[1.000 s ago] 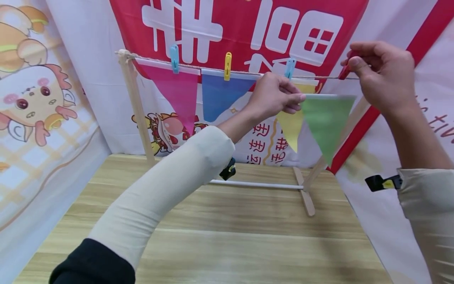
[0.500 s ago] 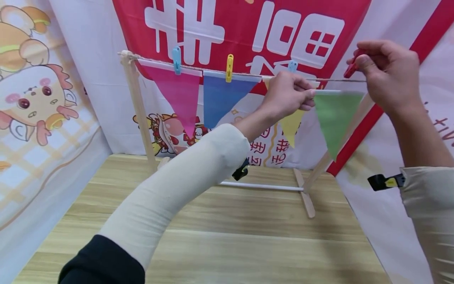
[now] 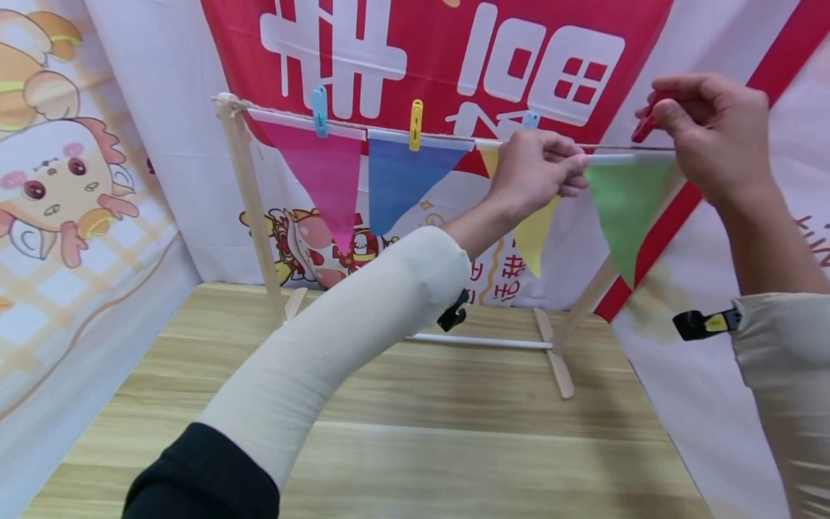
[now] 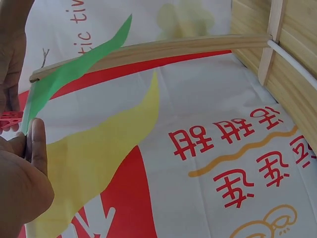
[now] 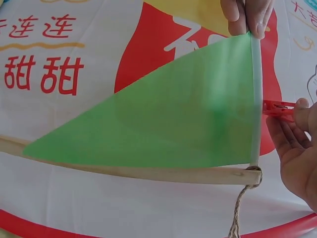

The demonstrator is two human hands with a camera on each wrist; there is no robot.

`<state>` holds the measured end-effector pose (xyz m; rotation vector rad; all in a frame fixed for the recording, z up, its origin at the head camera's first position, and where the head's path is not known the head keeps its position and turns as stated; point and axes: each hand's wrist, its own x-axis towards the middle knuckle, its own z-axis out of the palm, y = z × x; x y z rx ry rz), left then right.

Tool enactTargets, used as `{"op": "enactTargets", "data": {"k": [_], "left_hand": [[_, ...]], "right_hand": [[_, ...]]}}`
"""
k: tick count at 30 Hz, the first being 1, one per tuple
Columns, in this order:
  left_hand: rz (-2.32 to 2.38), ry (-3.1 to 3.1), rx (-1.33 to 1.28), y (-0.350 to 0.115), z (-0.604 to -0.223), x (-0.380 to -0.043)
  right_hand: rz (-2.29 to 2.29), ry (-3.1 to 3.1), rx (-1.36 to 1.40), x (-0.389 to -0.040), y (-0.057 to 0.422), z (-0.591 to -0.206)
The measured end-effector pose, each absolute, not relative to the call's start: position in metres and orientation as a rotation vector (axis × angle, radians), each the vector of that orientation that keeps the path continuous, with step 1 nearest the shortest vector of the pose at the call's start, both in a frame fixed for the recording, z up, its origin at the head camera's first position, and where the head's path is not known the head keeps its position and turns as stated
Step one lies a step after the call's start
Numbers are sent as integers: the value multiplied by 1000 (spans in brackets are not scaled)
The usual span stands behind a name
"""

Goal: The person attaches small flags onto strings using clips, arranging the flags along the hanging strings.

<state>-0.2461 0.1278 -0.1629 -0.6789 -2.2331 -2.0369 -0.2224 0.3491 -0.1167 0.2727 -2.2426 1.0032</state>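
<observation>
My left hand (image 3: 541, 169) pinches the upper left corner of a green triangular pennant (image 3: 629, 209), whose white top edge lies just under the twine (image 3: 603, 147). Above the twine, near the middle of that edge, my right hand (image 3: 720, 133) pinches a red clothespin (image 3: 648, 121). In the right wrist view the red clothespin (image 5: 280, 108) points at the pennant's white edge. A yellow pennant (image 3: 534, 231) hangs partly hidden behind my left hand, under a blue clothespin (image 3: 531, 120). Farther left hang a blue pennant (image 3: 411, 176) with a yellow clothespin (image 3: 416, 124) and a pink pennant (image 3: 324, 166) with a blue clothespin (image 3: 319, 110).
The twine runs between two wooden posts, the left post (image 3: 249, 194) and the right post (image 3: 590, 292), joined low by a white rod (image 3: 486, 340). The stand rests on a wood-grain table (image 3: 454, 447). A printed red and white cloth (image 3: 447, 58) hangs behind.
My left hand has moved right and slightly up, bringing the green pennant up to the twine. My right hand has lifted the red clothespin slightly and shifted right.
</observation>
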Motion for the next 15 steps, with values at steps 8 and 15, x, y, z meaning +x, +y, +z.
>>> {"op": "enactTargets", "data": {"k": [8, 15], "left_hand": [[-2047, -2226, -648, 131, -164, -247], [-2053, -2200, -682, 131, -167, -252]], "right_hand": [[1116, -2213, 282, -227, 356, -116], [1355, -2118, 264, -229, 359, -117]]}}
